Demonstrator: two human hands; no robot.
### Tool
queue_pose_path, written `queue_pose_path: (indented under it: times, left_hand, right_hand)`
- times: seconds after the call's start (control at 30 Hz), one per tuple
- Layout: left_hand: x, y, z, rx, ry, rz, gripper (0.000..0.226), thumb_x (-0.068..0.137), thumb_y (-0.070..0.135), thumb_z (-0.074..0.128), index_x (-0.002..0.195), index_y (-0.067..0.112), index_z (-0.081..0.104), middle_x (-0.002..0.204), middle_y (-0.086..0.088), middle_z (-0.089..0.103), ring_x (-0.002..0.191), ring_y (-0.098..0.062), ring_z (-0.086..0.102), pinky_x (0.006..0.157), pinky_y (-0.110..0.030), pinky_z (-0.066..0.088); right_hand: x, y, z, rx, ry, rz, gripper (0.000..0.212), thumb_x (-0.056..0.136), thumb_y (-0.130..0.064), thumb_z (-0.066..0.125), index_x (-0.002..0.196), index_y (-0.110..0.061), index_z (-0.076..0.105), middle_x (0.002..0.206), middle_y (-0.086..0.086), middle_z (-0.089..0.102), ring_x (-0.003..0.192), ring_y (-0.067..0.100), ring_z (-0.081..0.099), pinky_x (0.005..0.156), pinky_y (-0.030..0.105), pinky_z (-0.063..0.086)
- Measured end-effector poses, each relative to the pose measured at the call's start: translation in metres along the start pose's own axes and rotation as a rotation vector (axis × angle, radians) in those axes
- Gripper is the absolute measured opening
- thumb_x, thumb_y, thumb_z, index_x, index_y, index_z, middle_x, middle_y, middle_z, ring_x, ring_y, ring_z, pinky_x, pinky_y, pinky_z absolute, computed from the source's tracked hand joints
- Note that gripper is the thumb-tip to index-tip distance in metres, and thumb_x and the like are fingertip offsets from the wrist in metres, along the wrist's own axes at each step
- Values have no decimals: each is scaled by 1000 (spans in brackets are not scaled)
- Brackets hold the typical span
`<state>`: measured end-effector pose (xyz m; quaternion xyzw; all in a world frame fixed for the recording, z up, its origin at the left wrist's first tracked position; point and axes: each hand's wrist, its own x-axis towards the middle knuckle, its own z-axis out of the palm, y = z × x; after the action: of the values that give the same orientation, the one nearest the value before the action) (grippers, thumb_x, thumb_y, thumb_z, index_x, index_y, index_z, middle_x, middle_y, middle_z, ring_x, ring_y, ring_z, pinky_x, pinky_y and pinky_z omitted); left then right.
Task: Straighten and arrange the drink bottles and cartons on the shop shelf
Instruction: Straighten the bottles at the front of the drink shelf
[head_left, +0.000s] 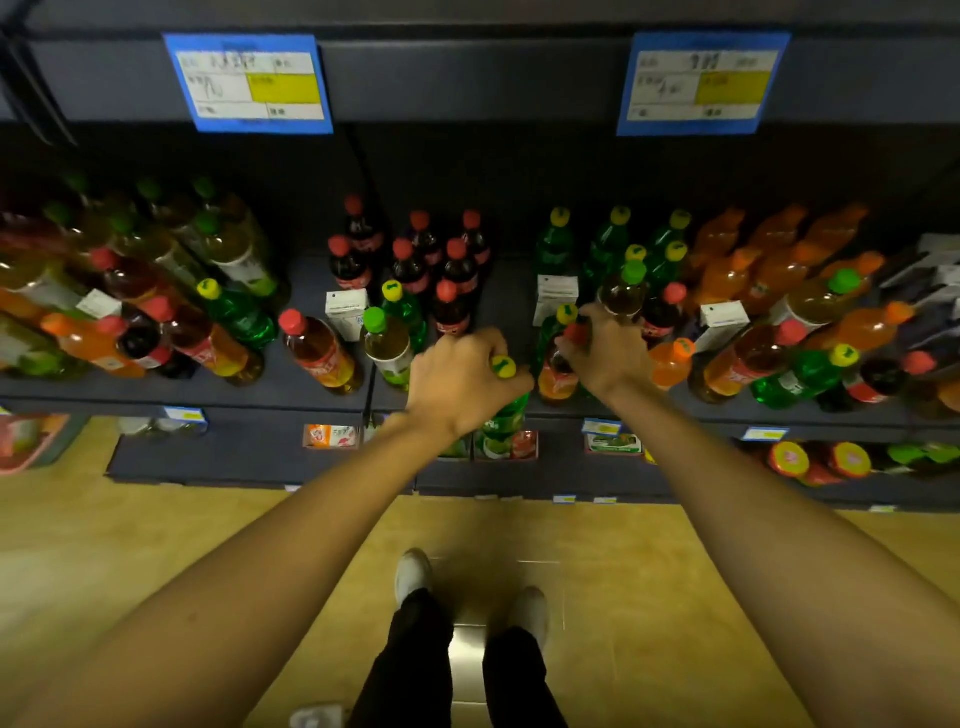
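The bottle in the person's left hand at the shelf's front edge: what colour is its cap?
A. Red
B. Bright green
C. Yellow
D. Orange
C: the left hand grips a green bottle whose yellow cap pokes out beside the fingers.

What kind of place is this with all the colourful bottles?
Most likely a small shop or supermarket drinks aisle. Rows of soft-drink bottles fill a dark shelf, blue price tags hang above, and the left hand grips a green bottle at the front edge.
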<state>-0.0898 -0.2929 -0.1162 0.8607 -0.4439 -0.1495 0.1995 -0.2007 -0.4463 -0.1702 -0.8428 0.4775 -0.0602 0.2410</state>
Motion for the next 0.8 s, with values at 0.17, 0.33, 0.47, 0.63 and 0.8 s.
queue_pose_path:
  times: [0.17,0.33,0.47,0.63,0.8]
  left_hand:
    - [-2,-10,4,2,20,-13,32,74,55,62,89,27,58,77,2,60,81,-26,60,63,-31,45]
    - [-4,-19,6,25,14,-20,34,76,55,61,96,28,61,79,3,64,81,-24,61,66,-31,47]
    - [-3,-18,7,3,17,-20,32,78,54,62,94,27,60,76,6,60,80,-22,60,66,-30,45]
    - [7,-12,14,-18,25,22,28,80,52,61,87,25,58,84,3,63,83,-25,60,61,-30,40]
    - [27,4,35,-37,-13,76,28,82,48,63,93,23,60,99,-1,64,91,-26,60,70,-35,49]
  right_hand:
    - [6,-1,11,-81,-50,-13,40,89,-40,59,120,-17,51,112,18,59,102,39,59,78,44,53]
    - [6,0,16,-95,-17,-7,36,91,-35,58,118,-11,52,108,19,61,101,39,60,78,45,54]
    - [-9,4,17,-74,13,-33,31,92,-31,57,113,-9,52,100,21,64,95,42,61,72,43,52]
    - [-42,28,19,4,81,-59,30,92,-28,57,114,-8,52,101,23,62,89,44,59,65,41,46]
    - [-73,55,12,33,135,-74,30,89,-30,62,106,-6,57,99,20,61,85,42,59,61,36,41]
